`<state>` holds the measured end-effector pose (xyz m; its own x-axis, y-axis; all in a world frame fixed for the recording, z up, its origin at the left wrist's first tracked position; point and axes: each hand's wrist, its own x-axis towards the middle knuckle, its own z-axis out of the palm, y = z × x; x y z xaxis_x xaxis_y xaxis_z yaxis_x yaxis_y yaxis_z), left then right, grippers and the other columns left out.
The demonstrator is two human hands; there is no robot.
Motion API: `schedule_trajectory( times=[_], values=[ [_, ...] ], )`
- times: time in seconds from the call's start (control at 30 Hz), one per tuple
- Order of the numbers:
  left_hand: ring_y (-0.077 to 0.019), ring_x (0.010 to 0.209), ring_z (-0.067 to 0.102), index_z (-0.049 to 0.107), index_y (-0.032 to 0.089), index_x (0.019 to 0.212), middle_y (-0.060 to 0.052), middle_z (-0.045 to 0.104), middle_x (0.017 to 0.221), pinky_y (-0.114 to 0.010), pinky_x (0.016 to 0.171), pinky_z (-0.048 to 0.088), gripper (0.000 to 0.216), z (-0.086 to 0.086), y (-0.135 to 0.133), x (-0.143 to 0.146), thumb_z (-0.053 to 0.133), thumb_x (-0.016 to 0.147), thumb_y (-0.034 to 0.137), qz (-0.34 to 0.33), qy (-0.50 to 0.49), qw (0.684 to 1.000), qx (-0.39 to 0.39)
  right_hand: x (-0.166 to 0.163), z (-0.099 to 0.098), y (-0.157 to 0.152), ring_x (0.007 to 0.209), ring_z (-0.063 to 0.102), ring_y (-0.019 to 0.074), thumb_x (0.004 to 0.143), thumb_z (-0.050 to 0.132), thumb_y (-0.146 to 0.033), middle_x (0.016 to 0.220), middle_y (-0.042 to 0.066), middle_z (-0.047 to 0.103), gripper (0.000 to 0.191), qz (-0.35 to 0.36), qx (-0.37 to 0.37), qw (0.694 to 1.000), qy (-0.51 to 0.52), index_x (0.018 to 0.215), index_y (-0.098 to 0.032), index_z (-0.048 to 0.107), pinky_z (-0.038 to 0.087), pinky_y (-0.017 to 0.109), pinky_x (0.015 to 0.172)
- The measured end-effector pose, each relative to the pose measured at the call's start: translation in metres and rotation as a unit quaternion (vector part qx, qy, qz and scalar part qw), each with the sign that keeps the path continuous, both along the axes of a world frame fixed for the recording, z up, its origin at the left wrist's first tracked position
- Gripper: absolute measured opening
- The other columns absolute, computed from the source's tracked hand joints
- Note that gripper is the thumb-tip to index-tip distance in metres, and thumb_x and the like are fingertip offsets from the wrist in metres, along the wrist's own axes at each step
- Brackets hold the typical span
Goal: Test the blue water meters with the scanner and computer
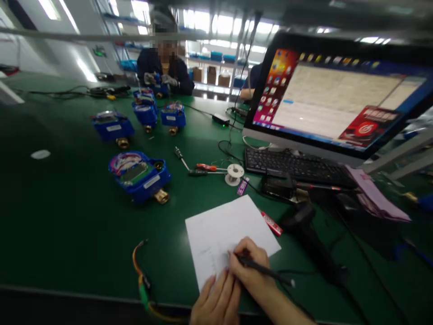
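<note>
My right hand (248, 266) is closed on a black pen (264, 269), its tip resting on a white sheet of paper (226, 230) near the table's front edge. Beside it, my left hand (216, 300) lies on the sheet's lower corner with its fingers stretched out flat and together, holding nothing. A red marker (271, 223) lies at the paper's right edge. The nearest blue water meter (139, 175) with brass fittings sits to the upper left of the paper.
Several more blue meters (146, 115) line the green table (67, 216) toward a seated person (164, 67) in gloves. Screwdrivers (203, 168), a solder spool (234, 173), keyboard (294, 164), monitor (338, 99), black scanner (304, 230) and coloured wires (142, 280) lie around.
</note>
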<state>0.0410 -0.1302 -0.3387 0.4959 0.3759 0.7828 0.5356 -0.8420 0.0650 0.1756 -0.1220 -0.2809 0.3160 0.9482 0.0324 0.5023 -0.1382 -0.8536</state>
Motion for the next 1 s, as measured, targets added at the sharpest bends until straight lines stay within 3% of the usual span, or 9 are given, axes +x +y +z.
schedule_trajectory(
  times=[0.2,0.57,1.0],
  values=[
    [-0.0175,0.115,0.049,0.057,0.012,0.113,-0.006,0.06,0.117,-0.034,0.114,0.018,0.038,0.016,-0.005,-0.009,0.038,0.082,0.02,-0.031,0.068,0.993,-0.087,0.001,0.007,0.003,0.04,0.038,0.0022,0.075,0.052,-0.033,0.044,-0.005,0.041,0.029,-0.02,0.039,0.996,-0.075,0.055,-0.016,0.043,0.032,0.013,0.043],
    [-0.0188,0.111,0.052,0.058,0.012,0.112,-0.007,0.062,0.113,-0.035,0.109,0.025,0.037,0.017,-0.005,-0.009,0.043,0.079,0.023,-0.041,0.069,0.993,-0.082,0.001,0.007,0.005,0.041,0.038,0.0005,0.079,0.052,-0.029,0.046,-0.006,0.041,0.029,0.053,0.028,0.991,-0.12,0.054,-0.015,0.043,0.032,0.012,0.044],
    [-0.0194,0.108,0.053,0.062,0.015,0.107,-0.007,0.063,0.11,-0.036,0.107,0.031,0.032,0.018,-0.007,-0.011,0.047,0.08,0.025,-0.045,0.068,0.994,-0.075,-0.001,0.006,0.007,0.042,0.039,0.0004,0.078,0.052,-0.028,0.047,-0.005,0.044,0.029,0.06,0.022,0.987,-0.15,0.054,-0.015,0.043,0.032,0.013,0.045]
  ],
)
